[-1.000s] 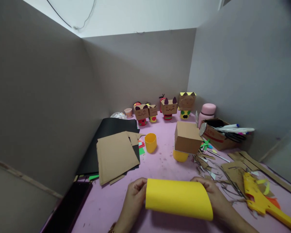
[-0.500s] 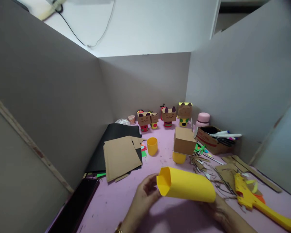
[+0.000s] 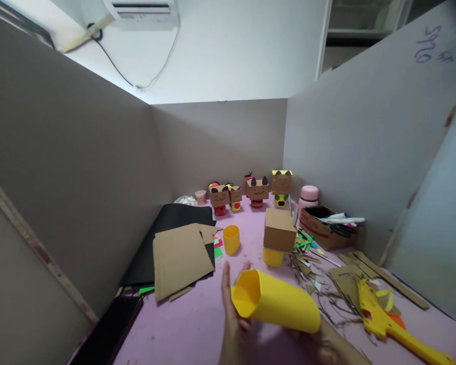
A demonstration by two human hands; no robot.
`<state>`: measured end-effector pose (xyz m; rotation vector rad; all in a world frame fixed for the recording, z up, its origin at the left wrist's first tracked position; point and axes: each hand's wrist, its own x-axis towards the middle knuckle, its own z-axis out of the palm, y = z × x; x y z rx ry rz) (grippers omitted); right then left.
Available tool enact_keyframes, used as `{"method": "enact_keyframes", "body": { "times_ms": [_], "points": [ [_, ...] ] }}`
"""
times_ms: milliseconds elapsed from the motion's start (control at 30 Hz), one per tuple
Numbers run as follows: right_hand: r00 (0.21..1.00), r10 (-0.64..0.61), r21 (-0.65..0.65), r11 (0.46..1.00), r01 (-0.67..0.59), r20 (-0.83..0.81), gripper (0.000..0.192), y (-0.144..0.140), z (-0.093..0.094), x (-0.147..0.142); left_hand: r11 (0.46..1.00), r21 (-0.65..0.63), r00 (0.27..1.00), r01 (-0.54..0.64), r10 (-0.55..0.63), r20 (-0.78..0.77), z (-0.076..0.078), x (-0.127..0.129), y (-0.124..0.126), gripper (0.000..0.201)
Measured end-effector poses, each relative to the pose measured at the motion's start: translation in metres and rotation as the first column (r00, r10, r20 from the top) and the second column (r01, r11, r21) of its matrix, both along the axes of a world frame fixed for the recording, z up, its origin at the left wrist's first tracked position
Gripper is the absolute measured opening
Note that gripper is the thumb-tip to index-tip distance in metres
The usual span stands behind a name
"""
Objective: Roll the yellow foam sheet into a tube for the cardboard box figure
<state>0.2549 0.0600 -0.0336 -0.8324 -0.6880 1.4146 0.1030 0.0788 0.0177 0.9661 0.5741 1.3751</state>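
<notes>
A rolled yellow paper tube (image 3: 285,304) lies nearly level above the front of the table, its open end toward the left. My right hand (image 3: 323,342) grips it from below near its right end; most of those fingers are hidden beneath the paper. Beside the open end is my left hand (image 3: 233,322), fingers stretched upward and apart, partly behind the tube. I cannot tell how firmly it touches the paper. Just beyond stand a short yellow paper cylinder (image 3: 231,241) and a brown cardboard box (image 3: 279,230) on a yellow cylinder base (image 3: 272,257).
Cardboard sheets (image 3: 182,261) lie on black sheets (image 3: 137,271) at left, with a dark phone-like slab (image 3: 108,329) nearer. At right are paper scraps (image 3: 306,266), a yellow glue gun (image 3: 383,319) and a box of pens (image 3: 327,230). Cardboard figures (image 3: 257,190) stand at the back.
My left hand has straightened its fingers upward beside the tube's open end. The tube and my right hand have shifted slightly left and down in view; the camera has tilted up.
</notes>
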Motion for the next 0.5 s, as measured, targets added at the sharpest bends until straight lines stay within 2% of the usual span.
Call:
{"method": "enact_keyframes", "body": {
  "times_ms": [33, 133, 200, 300, 367, 500],
  "points": [
    [0.999, -0.04, -0.005, 0.999, 0.04, 0.021, 0.024, 0.002, 0.0, 0.001, 0.999, -0.028, 1.0, -0.018, 0.018, 0.017, 0.005, -0.008, 0.005, 0.117],
    [0.986, -0.133, 0.011, 0.991, 0.132, 0.1, 0.031, 0.006, 0.005, 0.001, 0.981, -0.185, 0.999, -0.05, 0.046, -0.03, 0.02, -0.03, 0.014, 0.077],
    [0.968, -0.169, 0.06, 0.985, 0.16, 0.187, 0.03, 0.008, 0.012, 0.0, 0.965, -0.232, 0.989, -0.121, 0.098, -0.108, 0.022, -0.038, 0.015, 0.063],
    [0.9, -0.244, 0.157, 0.967, 0.199, 0.361, 0.016, 0.007, 0.023, 0.001, 0.951, -0.19, 0.95, -0.243, 0.193, -0.246, 0.01, -0.04, 0.015, 0.052],
    [0.822, -0.315, 0.23, 0.946, 0.229, 0.475, 0.01, 0.004, 0.027, 0.004, 0.947, -0.184, 0.935, -0.262, 0.201, -0.293, -0.002, -0.038, 0.017, 0.048],
    [0.657, -0.436, 0.407, 0.889, 0.21, 0.615, 0.019, -0.005, 0.031, 0.006, 0.943, -0.198, 0.922, -0.268, 0.191, -0.337, -0.017, -0.038, 0.023, 0.042]
  ]
}}
